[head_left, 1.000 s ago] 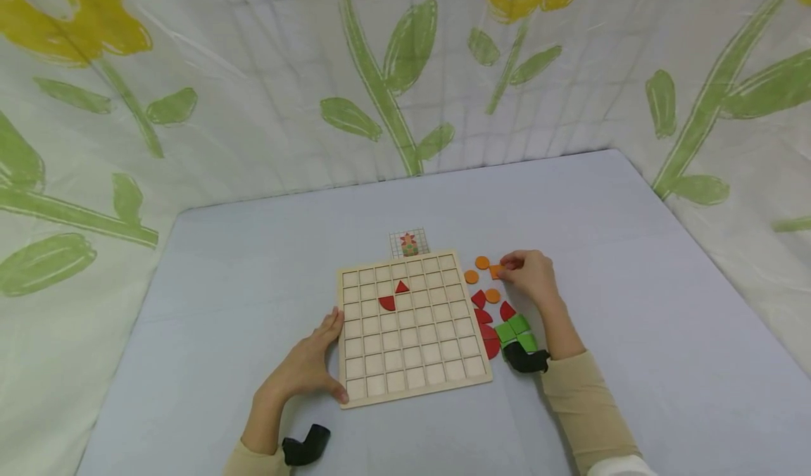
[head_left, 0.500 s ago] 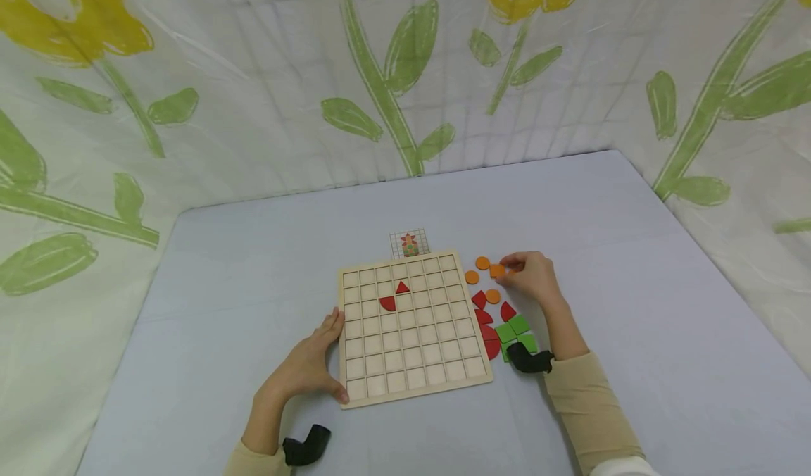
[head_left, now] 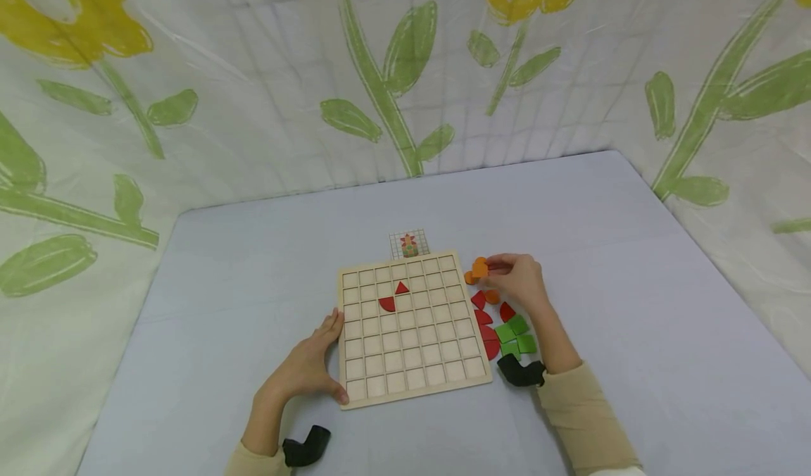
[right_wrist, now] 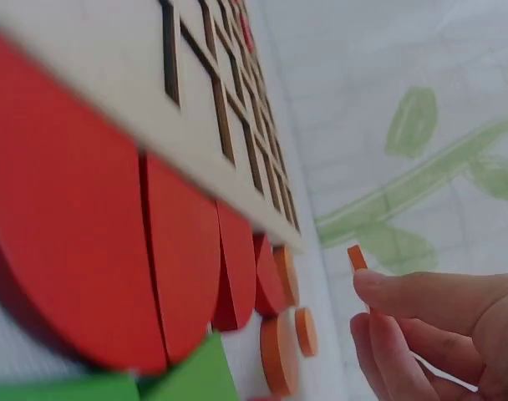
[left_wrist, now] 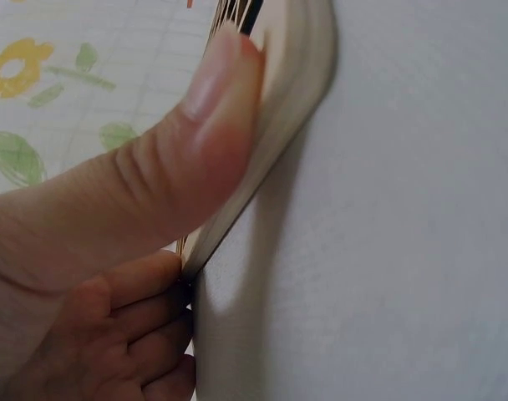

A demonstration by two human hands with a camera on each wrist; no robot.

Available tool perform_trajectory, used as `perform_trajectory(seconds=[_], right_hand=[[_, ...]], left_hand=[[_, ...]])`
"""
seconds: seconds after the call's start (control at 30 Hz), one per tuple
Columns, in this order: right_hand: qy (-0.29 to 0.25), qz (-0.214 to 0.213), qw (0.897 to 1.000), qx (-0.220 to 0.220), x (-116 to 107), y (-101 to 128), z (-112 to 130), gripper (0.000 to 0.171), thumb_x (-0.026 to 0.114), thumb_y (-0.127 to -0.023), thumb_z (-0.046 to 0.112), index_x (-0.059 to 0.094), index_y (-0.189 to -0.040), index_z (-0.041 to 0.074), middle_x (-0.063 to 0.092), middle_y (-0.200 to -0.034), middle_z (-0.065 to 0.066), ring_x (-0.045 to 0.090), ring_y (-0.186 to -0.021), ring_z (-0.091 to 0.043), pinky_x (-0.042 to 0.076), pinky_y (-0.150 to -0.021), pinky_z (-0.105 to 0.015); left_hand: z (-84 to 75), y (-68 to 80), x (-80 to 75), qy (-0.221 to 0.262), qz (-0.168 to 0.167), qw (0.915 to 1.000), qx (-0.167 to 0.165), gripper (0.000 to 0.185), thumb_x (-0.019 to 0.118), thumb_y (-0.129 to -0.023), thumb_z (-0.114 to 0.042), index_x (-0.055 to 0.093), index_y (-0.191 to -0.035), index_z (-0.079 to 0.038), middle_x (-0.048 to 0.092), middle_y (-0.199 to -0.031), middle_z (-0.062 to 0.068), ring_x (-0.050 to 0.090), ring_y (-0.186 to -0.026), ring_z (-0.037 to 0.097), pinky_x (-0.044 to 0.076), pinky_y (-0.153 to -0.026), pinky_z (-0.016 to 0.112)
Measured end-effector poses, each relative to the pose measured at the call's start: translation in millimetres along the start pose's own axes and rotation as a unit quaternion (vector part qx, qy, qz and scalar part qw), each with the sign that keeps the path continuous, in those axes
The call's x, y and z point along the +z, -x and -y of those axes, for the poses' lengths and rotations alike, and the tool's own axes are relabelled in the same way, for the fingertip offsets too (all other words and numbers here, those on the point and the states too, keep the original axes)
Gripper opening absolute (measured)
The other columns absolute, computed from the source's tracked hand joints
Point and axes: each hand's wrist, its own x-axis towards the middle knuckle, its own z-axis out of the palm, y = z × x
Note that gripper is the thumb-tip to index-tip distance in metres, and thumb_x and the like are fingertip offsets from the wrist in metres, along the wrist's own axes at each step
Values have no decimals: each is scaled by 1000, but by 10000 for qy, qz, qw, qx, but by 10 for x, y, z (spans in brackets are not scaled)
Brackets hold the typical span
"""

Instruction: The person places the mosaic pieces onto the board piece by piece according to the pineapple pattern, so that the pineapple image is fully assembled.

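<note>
A wooden grid board (head_left: 417, 353) lies on the table, with a red triangle (head_left: 402, 288) and a red quarter-circle (head_left: 387, 304) set in its cells. Along its left edge rests my left hand (head_left: 304, 367), the thumb at the near left corner. In the left wrist view the thumb (left_wrist: 220, 109) presses on the board's rim. Beyond the board's right side, my right hand (head_left: 522, 279) pinches an orange square tile (head_left: 480, 271) between thumb and fingers. The right wrist view shows this tile (right_wrist: 356, 257) edge-on, raised off the table. Orange discs (head_left: 493, 297) lie around and below it.
Red curved pieces (head_left: 489, 341) sit against the board's right edge. Several green tiles (head_left: 519, 324) lie beside them, near my right wrist. A small pattern card (head_left: 409, 243) shows just past the board's far edge. A flower-printed curtain (head_left: 272, 96) stands behind the table.
My right hand has picked up the orange square tile and carried it left, over the orange discs towards the board. My left hand and the board stay where they were.
</note>
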Motion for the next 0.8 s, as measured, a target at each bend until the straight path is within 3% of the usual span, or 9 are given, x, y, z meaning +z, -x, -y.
perform_trajectory(seconds=[0.27,0.53,0.8], right_hand=[[-205,293,9968,-712,176,84,78,31,77,-79,3,70,-108,-7,71,-100,-21,69,-92,-32,58,-73,-35],[-226,724,9937,-821,396,89,124,31,81,-75,2,73,-104,-4,72,-99,-16,70,-85,-25,58,-71,-32],[-201,809,9933,-805,615,115,248,30,82,-73,0,74,-101,-3,73,-92,-14,71,-81,-23,58,-72,-32]], left_hand=[[6,1,0,23,-9,10000,19,134,97,-42,-23,21,-148,11,16,-156,25,19,-142,45,23,-111,62],[15,1,2,74,-14,10000,41,134,97,-42,-23,21,-148,10,17,-156,25,19,-142,45,22,-111,62],[17,3,4,70,-28,10000,34,135,97,-42,-24,21,-148,10,16,-156,25,19,-142,45,22,-111,62]])
